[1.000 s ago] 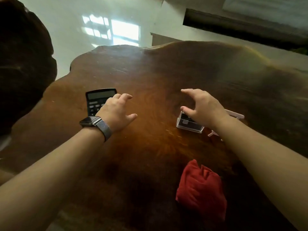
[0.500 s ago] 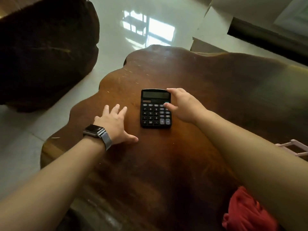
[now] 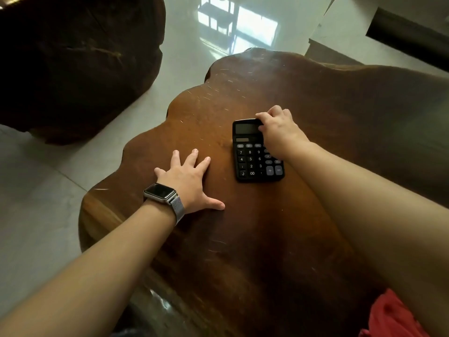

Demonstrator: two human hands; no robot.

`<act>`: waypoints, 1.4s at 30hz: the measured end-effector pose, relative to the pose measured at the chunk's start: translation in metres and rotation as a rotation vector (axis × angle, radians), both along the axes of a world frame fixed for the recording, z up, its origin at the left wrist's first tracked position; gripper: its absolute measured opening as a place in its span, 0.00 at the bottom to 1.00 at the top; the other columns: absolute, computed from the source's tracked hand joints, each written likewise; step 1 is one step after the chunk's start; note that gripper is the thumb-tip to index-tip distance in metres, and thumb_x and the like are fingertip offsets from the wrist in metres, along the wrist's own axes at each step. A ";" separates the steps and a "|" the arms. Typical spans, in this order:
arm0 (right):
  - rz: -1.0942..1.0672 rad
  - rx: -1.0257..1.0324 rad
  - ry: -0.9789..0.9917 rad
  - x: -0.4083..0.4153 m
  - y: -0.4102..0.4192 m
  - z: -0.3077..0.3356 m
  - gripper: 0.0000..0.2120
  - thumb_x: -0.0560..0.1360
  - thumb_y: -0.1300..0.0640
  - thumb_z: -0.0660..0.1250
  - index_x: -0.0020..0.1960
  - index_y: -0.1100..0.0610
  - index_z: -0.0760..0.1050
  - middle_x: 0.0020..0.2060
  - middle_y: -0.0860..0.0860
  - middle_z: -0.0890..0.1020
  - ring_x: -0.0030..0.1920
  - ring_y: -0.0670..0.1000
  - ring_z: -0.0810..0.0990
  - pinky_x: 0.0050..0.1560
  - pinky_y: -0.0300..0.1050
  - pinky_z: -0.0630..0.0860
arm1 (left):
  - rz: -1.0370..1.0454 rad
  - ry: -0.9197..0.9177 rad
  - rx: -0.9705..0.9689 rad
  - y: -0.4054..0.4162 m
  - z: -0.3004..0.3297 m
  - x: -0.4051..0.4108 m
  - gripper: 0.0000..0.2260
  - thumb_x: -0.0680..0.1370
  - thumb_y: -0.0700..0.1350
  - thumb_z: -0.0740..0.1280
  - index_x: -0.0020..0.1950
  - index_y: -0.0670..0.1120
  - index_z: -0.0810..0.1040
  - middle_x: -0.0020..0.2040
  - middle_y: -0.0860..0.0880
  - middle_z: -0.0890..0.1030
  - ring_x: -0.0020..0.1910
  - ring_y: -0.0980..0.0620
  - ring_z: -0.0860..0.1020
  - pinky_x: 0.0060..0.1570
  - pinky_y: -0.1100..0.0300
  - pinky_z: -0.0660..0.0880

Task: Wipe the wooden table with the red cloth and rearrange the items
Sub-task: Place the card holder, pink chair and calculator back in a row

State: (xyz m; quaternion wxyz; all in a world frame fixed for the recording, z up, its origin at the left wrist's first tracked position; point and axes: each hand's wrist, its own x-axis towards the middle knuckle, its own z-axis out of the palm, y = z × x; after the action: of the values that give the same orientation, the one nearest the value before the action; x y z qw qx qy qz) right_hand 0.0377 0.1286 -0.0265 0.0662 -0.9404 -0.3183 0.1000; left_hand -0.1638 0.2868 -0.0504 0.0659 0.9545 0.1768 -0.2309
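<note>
Right hand (image 3: 279, 132) curled, gripping top right corner of flat black plastic calculator (image 3: 252, 154) on brown wooden surface (image 3: 243, 239); left hand (image 3: 187, 181) open, 5 fingers splayed flat; crumpled red cloth (image 3: 388, 314) (partly hidden) bottom right.

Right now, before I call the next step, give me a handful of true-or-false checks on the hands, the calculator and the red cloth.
1. The right hand is gripping the top right corner of the black calculator. True.
2. The left hand is holding the red cloth. False: it lies flat with fingers spread on the wooden table, left of the calculator; the cloth lies untouched at the lower right edge of the view.
3. A watch sits on the left wrist. True.
4. The calculator lies face down. False: its display and number keys face up.
5. The calculator hangs over the table's edge. False: it rests fully on the tabletop.
</note>
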 end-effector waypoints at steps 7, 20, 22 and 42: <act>-0.125 0.087 0.117 0.005 -0.011 0.013 0.11 0.84 0.58 0.59 0.63 0.54 0.76 0.58 0.55 0.78 0.58 0.58 0.75 0.54 0.52 0.73 | 0.001 0.001 0.001 -0.003 0.004 0.001 0.58 0.53 0.83 0.59 0.78 0.62 0.45 0.81 0.55 0.46 0.79 0.41 0.46 0.66 0.32 0.64; -0.293 0.275 0.224 -0.024 -0.184 0.077 0.09 0.83 0.58 0.61 0.58 0.49 0.77 0.54 0.51 0.80 0.54 0.54 0.76 0.52 0.51 0.75 | -0.220 -0.078 -0.064 -0.134 0.022 0.035 0.46 0.68 0.73 0.63 0.79 0.58 0.48 0.81 0.53 0.51 0.79 0.45 0.49 0.68 0.38 0.65; -0.340 0.297 0.212 -0.031 -0.230 0.085 0.07 0.83 0.58 0.61 0.54 0.47 0.76 0.52 0.50 0.79 0.53 0.53 0.76 0.48 0.48 0.72 | -0.264 -0.098 -0.102 -0.167 0.023 0.043 0.43 0.70 0.70 0.65 0.79 0.58 0.49 0.81 0.52 0.53 0.79 0.45 0.50 0.69 0.39 0.66; -0.820 0.240 0.146 -0.087 -0.576 0.083 0.07 0.83 0.56 0.62 0.55 0.48 0.78 0.50 0.50 0.81 0.53 0.53 0.77 0.51 0.51 0.74 | -0.323 -0.030 -0.126 -0.363 0.001 0.077 0.52 0.59 0.75 0.69 0.78 0.59 0.54 0.81 0.50 0.52 0.78 0.39 0.49 0.68 0.32 0.63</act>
State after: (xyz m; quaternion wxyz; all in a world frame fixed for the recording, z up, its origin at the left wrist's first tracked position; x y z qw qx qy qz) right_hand -0.0494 -0.4475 0.0567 0.2318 -0.9651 0.0780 0.0936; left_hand -0.0867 -0.0759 -0.0490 0.0905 0.9678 0.0053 -0.2349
